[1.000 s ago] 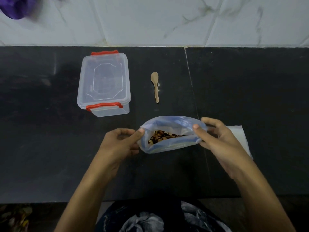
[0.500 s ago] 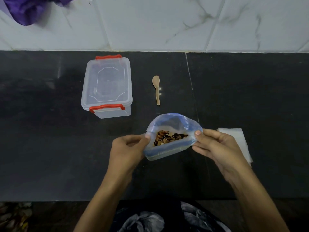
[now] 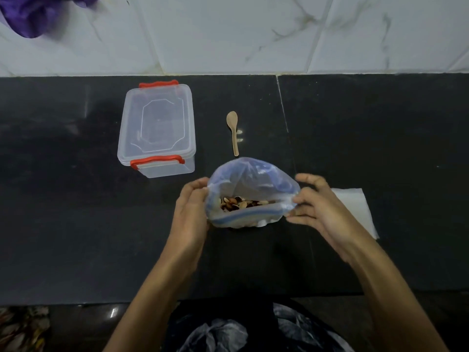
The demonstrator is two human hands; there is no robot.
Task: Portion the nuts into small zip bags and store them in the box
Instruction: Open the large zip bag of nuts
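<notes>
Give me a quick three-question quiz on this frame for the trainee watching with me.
1. True or false: the box has its lid on.
2. Multiple choice: the spoon lies (A) inside the bag, (B) on the counter between the box and the bag, (C) on the white sheet.
3. Short answer: what are the left hand and right hand doing to the bag?

Key
1. True; both red clips sit at its ends.
2. B; the spoon lies untouched beyond the bag.
3. Each holds one side of the mouth, keeping it open over the nuts.
</notes>
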